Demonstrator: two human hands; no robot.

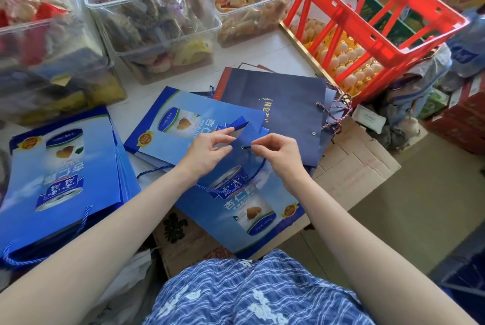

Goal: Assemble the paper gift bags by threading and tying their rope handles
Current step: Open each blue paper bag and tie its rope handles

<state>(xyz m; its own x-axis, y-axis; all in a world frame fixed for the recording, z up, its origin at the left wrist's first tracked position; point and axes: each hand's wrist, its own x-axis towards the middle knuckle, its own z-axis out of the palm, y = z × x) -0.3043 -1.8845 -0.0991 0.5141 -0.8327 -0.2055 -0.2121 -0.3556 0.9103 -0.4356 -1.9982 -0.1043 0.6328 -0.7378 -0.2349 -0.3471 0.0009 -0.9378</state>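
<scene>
Head view. Item in work: one flat blue paper gift bag point(236, 209), printed with a tin and Chinese lettering, lying across a brown cardboard carton point(351, 167) in front of the person, its top edge under both hands. A metal eyelet point(243, 146) sat in that top edge, between the hands.

Right hand point(278, 154): thumb and forefinger pinched the dark tip of a blue rope handle point(231, 188) right at the eyelet; remaining fingers curled. The rope ran down from the pinch in a loop across the bag's face and trailed off to the left.

Left hand point(207, 151): fingers held the folded top flap of the bag just left of the eyelet, forefinger extended along the fold, thumb beneath.

Stock, left: a stack of matching light-blue bags point(63, 167) lying flat, rope handles showing at its near edge. Stock, centre: another matching bag point(168, 125) partly under the left hand. Stock, behind right hand: dark navy bags point(278, 104) with gold script and twisted multicolour cords point(338, 112) at their right edge.

Background: clear plastic bins point(152, 4) of wrapped pastries; a red plastic crate point(367, 22) tilted over trays of eggs point(349, 59).

Foreground: blue checked garment point(249, 293) on the person's lap.
</scene>
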